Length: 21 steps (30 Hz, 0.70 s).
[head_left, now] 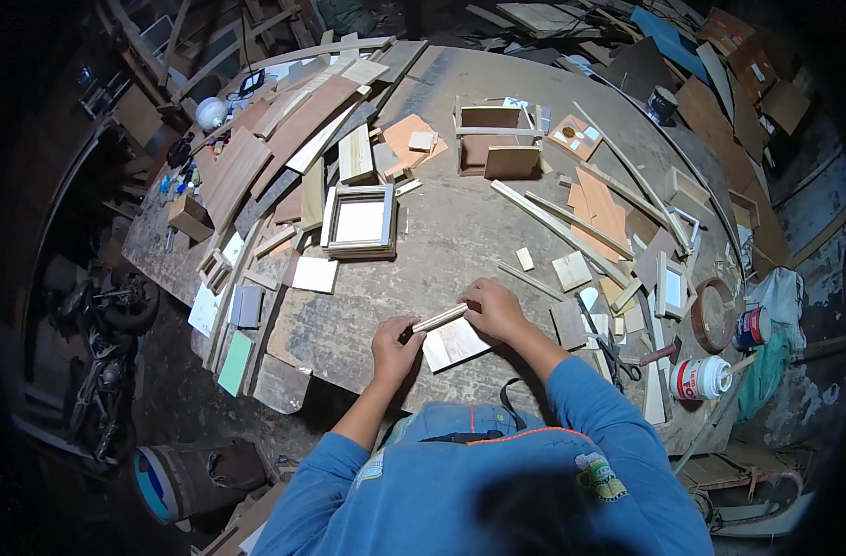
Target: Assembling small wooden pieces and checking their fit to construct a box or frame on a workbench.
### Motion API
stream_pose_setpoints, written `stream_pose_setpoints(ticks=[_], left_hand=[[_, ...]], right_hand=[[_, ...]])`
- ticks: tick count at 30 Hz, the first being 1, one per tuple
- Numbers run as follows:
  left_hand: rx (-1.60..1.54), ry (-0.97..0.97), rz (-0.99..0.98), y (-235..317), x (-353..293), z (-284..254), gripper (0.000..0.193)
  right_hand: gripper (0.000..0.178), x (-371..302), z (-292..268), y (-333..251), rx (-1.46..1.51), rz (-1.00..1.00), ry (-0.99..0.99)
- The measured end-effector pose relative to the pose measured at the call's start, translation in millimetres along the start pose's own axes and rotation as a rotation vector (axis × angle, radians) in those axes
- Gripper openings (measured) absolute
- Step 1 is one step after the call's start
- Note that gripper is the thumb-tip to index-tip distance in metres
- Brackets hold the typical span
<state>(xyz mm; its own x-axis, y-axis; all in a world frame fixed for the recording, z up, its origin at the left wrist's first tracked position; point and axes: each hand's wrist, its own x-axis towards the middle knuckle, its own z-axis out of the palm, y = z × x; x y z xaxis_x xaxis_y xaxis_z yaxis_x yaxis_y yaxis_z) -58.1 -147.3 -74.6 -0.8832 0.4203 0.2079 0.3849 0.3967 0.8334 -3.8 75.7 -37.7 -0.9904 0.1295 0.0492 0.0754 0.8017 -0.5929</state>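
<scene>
Near the front edge of the workbench, a pale wooden board (455, 346) lies in front of me. Along its far edge runs a short wooden strip (440, 318), with what looks like a groove or seam down its length. My left hand (397, 347) is closed on the strip's left end, fingertips pinching it. On the other end, the fingers of my right hand (494, 311) grip it from above. Whether strip and board are joined cannot be made out. A small wood block (525, 259) and a thin stick (531, 281) lie beyond my right hand.
A square wooden frame box (360, 250) stands left of centre, with a small open cabinet (473, 167) farther back. Wood offcuts pile up on the left. At right are long battens (560, 233), a hammer (659, 354), scissors (617, 360) and a white tub (701, 379).
</scene>
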Motion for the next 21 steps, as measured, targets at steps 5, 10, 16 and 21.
stream_pose_setpoints(ticks=[5, 10, 16, 21], left_hand=[[0.012, 0.013, 0.051, 6.1, 1.3, -1.8, 0.026], [-0.09, 0.011, 0.037, 0.7, -3.9, -1.6, 0.024], [-0.096, 0.002, 0.055, -9.2, -2.7, 0.3, 0.021], [-0.131, -0.006, -0.002, -8.7, -3.1, 0.9, 0.021]], right_hand=[[0.022, -1.4, -1.5, 1.7, -0.006, 0.005, 0.0], [0.023, -4.4, -7.5, 0.4, 0.046, -0.046, 0.032], [0.022, -4.2, -4.1, 6.3, 0.032, -0.086, 0.037], [0.021, -4.7, -0.2, 10.8, 0.03, -0.066, 0.028]])
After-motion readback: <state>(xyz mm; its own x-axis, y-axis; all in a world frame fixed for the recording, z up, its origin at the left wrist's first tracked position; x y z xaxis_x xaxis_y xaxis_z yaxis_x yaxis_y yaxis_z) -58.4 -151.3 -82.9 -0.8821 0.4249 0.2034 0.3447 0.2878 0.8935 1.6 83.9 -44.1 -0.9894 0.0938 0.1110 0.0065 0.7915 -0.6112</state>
